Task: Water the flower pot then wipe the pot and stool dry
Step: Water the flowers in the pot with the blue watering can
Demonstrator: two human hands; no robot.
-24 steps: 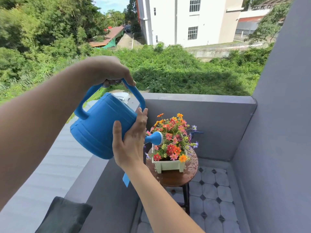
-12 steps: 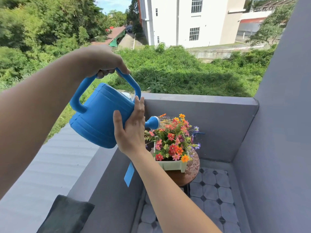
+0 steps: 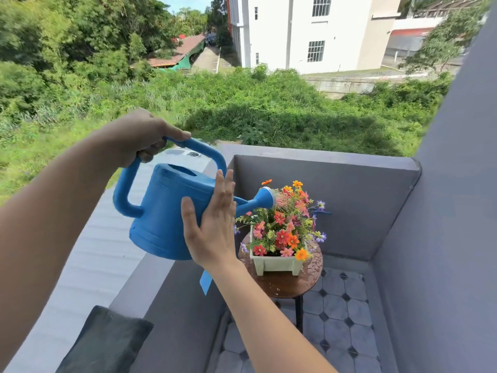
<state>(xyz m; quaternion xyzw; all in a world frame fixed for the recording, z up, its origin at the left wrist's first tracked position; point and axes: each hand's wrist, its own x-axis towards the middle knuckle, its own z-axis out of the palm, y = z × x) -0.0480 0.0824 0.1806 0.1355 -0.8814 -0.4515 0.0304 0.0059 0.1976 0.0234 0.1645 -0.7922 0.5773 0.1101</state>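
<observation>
Blue watering can (image 3: 166,214) above white flower pot (image 3: 277,263), flowers (image 3: 285,227) orange and pink.

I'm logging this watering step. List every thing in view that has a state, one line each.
watering can: held in the air, tilted slightly toward the flowers, fill hole open.
rose: over the flowers, water spraying out.
left hand: grip shut on the handle.
right hand: open, flat against the can's side.
flower pot: upright on the stool.
stool: top wet with drops.
dark cloth: lying on the ledge, untouched.
</observation>
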